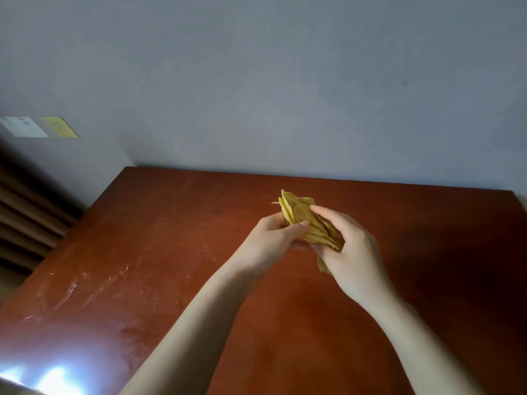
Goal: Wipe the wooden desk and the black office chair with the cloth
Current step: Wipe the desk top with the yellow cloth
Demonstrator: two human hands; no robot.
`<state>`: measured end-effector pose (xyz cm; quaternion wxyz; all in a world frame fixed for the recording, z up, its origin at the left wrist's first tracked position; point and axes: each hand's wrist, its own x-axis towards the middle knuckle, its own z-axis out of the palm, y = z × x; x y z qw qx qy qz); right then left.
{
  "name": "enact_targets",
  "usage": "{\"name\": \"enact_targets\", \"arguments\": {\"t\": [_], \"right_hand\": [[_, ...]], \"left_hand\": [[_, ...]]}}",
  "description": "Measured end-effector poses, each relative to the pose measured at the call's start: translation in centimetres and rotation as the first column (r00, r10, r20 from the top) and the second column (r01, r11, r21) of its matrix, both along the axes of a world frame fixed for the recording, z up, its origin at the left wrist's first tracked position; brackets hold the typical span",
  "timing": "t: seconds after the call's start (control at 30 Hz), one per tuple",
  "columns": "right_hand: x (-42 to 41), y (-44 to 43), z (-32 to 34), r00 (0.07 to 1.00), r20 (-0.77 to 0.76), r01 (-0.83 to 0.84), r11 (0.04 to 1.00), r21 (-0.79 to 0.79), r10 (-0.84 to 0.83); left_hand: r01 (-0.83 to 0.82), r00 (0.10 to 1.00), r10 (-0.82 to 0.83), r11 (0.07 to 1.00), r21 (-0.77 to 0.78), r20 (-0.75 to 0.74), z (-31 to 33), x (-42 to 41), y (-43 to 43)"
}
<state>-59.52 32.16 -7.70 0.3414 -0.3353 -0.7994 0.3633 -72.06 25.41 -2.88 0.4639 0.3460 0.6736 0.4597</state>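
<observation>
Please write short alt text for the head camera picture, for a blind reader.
A left hand and a right hand hold a bunched yellow cloth between them over a reddish wooden desk. Pale smears and scratches mark the desk's left part; a plain grey wall stands behind.

The cloth (306, 220) sits between the left hand (271, 240) and right hand (350, 252), above the desk (142, 252), whose far edge meets the wall (285, 81).
</observation>
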Motion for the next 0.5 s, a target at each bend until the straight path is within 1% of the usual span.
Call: {"name": "enact_targets", "arguments": {"t": [0.1,0.23,0.3,0.4,0.5], "right_hand": [[-4.6,-0.1,-0.6,0.998,0.043,-0.035,0.999,-0.014,0.035],[-12.8,-0.5,-1.4,0.995,0.075,-0.058,0.998,-0.03,0.06],[-17.4,-0.9,-1.9,0.993,0.093,-0.067,0.996,-0.063,0.073],[-22.3,-1.4,-2.4,0.992,0.116,-0.032,0.993,-0.114,0.045],[-26.4,-2.6,-3.5,0.985,0.169,0.047,0.984,-0.175,-0.017]], "left_hand": [[-0.001,1.0,0.0,1.0,-0.016,-0.017,-0.8,-4.5,-0.4],[-0.024,0.999,0.022,0.999,-0.029,-0.039,-2.3,-12.8,-1.2],[-0.025,0.998,0.022,0.999,-0.045,-0.053,-3.1,-17.5,-1.4],[0.022,0.997,-0.028,0.997,-0.079,-0.075,-4.3,-22.8,-1.4],[0.099,0.99,-0.111,0.986,-0.132,-0.084,-5.9,-27.5,-1.9]]}}
